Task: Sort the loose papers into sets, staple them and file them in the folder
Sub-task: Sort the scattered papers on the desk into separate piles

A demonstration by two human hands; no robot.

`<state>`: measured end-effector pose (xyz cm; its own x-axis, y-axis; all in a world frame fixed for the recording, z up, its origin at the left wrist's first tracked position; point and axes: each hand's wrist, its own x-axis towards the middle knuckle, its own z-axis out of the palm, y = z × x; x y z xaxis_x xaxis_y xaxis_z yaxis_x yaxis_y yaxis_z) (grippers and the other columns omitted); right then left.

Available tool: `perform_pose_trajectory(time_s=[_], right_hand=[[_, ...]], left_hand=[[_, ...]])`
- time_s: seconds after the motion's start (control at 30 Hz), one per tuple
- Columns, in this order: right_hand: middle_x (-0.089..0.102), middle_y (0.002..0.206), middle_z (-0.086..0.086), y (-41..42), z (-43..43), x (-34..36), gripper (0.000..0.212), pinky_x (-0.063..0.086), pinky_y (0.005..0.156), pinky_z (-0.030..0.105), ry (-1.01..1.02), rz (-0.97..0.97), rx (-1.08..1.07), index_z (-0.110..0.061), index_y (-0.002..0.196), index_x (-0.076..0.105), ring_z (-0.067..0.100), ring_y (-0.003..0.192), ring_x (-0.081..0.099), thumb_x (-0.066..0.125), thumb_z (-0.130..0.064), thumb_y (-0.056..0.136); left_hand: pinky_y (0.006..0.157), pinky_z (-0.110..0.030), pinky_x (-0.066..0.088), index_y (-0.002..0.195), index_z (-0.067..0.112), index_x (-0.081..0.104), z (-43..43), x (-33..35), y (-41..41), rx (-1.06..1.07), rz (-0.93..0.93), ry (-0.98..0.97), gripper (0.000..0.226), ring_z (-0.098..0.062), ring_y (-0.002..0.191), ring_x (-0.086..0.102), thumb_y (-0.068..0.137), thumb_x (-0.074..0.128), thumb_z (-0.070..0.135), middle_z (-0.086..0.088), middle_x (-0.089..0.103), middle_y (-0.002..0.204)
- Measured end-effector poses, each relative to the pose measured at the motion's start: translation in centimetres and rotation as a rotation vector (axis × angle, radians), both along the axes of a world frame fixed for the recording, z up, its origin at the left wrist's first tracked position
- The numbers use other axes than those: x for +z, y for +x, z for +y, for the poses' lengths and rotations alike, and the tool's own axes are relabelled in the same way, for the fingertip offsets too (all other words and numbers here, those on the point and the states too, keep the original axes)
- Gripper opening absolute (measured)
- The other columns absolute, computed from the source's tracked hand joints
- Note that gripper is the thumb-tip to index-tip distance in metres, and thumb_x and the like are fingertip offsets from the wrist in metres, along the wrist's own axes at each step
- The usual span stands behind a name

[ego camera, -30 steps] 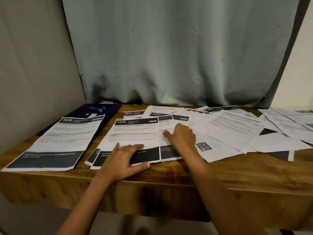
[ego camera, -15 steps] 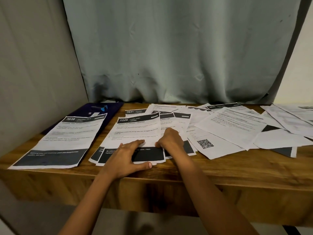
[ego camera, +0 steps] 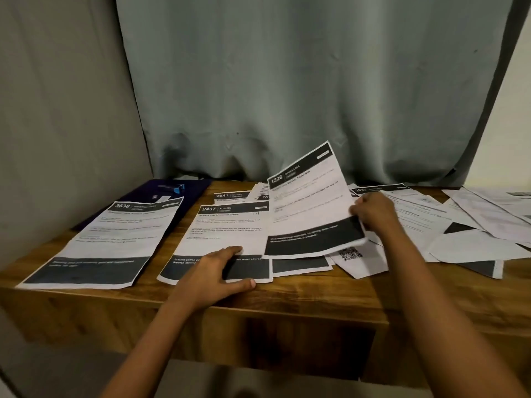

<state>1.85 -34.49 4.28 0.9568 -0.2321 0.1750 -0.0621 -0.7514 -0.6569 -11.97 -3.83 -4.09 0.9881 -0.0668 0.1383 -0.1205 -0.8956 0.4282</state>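
— While right hand (ego camera: 373,214) pinches sheet 1226 (ego camera: 307,202) by its right edge, tilted up off the pile, which step is this?
— Sorting. Left hand (ego camera: 218,268) lies flat, fingers straight, pinning sheet 2437 (ego camera: 227,231) at lower centre. No staples visible.
— Next?
— My guess: lay 1226 on its matching set and square it. At right, loose papers (ego camera: 474,225) crowd the surface (ego camera: 316,297). Sheet 3638 (ego camera: 120,234) fills lower left, its top overlapping the folder (ego camera: 143,196), which carries the stapler (ego camera: 172,188). Bare room only along the front edge, so lift, don't drag.
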Motion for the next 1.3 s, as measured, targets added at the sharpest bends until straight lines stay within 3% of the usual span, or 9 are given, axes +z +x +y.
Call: perform_pose_trajectory(time_s=[0.1, 0.23, 0.37, 0.67, 0.8, 0.9, 1.0, 1.1, 1.3], right_hand=[[0.066, 0.105, 0.019, 0.3, -2.4, 0.6, 0.020, 0.051, 0.087, 0.039, -0.077, 0.042, -0.014, 0.003, 0.098, 0.068, 0.034, 0.099, 0.062, 0.064, -0.011, 0.084], [0.063, 0.090, 0.015, -0.3, -3.6, 0.4, 0.019, 0.047, 0.058, 0.029, -0.043, 0.105, -0.029, 0.003, 0.094, 0.067, 0.027, 0.080, 0.059, 0.069, -0.012, 0.083], [0.064, 0.092, 0.013, -0.9, -2.8, -0.3, 0.018, 0.042, 0.065, 0.026, 0.007, 0.100, 0.036, 0.001, 0.095, 0.067, 0.024, 0.084, 0.055, 0.070, -0.013, 0.083], [0.065, 0.092, 0.012, -1.5, 4.4, -3.3, 0.014, 0.042, 0.063, 0.026, 0.216, 0.081, 0.196, -0.002, 0.094, 0.067, 0.017, 0.079, 0.058, 0.065, -0.014, 0.087], [0.065, 0.107, 0.014, -1.2, 6.9, -4.6, 0.022, 0.048, 0.079, 0.030, 0.183, 0.083, 0.205, -0.001, 0.105, 0.066, 0.025, 0.098, 0.062, 0.054, -0.015, 0.093], [0.063, 0.117, 0.016, -0.7, 7.4, -4.8, 0.028, 0.046, 0.086, 0.031, 0.134, 0.066, 0.155, 0.000, 0.113, 0.064, 0.029, 0.108, 0.059, 0.051, -0.017, 0.096], [0.059, 0.125, 0.015, -0.5, 7.2, -4.6, 0.033, 0.045, 0.100, 0.037, 0.115, 0.085, 0.080, -0.001, 0.119, 0.058, 0.030, 0.115, 0.056, 0.048, -0.025, 0.098], [0.055, 0.131, 0.015, -0.5, 7.7, -4.4, 0.037, 0.042, 0.102, 0.040, 0.101, 0.129, 0.095, -0.003, 0.126, 0.051, 0.031, 0.121, 0.051, 0.044, -0.029, 0.100], [0.044, 0.142, 0.015, -0.6, 9.5, -4.0, 0.049, 0.030, 0.106, 0.042, 0.049, 0.192, 0.112, -0.006, 0.142, 0.029, 0.033, 0.131, 0.037, 0.043, -0.027, 0.099]], left_hand=[[0.096, -0.028, 0.046, 0.141, 0.034, 0.038, -0.1, 0.0, 0.0, 0.006, -0.025, 0.044, 0.101, -0.013, 0.123, 0.049, 0.059, 0.037, 0.093, 0.006, 0.049, 0.140], [0.079, -0.030, 0.054, 0.130, 0.030, 0.053, 0.0, -0.3, 0.0, 0.025, -0.164, 0.068, 0.067, -0.009, 0.093, 0.061, 0.082, 0.032, 0.072, 0.000, 0.067, 0.112], [0.065, -0.031, 0.053, 0.106, 0.019, 0.064, 0.0, -0.8, 0.2, 0.055, -0.333, 0.022, 0.041, -0.014, 0.077, 0.064, 0.095, 0.036, 0.048, -0.007, 0.071, 0.097], [0.047, -0.023, 0.050, 0.094, 0.019, 0.065, -1.3, -0.4, 0.7, 0.089, -0.658, -0.144, 0.036, -0.005, 0.061, 0.061, 0.098, 0.039, 0.043, -0.002, 0.071, 0.084], [0.076, -0.038, 0.055, 0.095, 0.021, 0.066, -2.7, 0.1, 1.4, -0.030, -0.499, -0.130, 0.063, -0.015, 0.072, 0.064, 0.092, 0.023, 0.067, -0.005, 0.070, 0.081], [0.116, -0.050, 0.021, 0.111, 0.033, 0.065, -3.2, 0.3, 1.7, -0.080, -0.316, -0.188, 0.077, -0.012, 0.122, 0.052, 0.080, 0.017, 0.083, 0.001, 0.066, 0.121], [0.116, -0.054, 0.013, 0.140, 0.030, 0.043, -1.7, 0.9, 2.3, 0.287, -0.260, -0.174, 0.094, -0.025, 0.145, 0.019, 0.073, 0.012, 0.089, -0.004, 0.034, 0.152], [0.116, -0.055, 0.011, 0.146, 0.010, 0.027, 0.3, 1.4, 3.6, 0.600, -0.005, -0.172, 0.105, -0.041, 0.143, 0.013, 0.073, 0.010, 0.083, -0.024, 0.023, 0.154], [0.114, -0.053, 0.021, 0.145, 0.002, 0.022, -0.9, 1.0, 5.6, 0.571, 0.089, -0.247, 0.099, -0.042, 0.138, 0.027, 0.082, 0.028, 0.078, -0.022, 0.031, 0.150]])
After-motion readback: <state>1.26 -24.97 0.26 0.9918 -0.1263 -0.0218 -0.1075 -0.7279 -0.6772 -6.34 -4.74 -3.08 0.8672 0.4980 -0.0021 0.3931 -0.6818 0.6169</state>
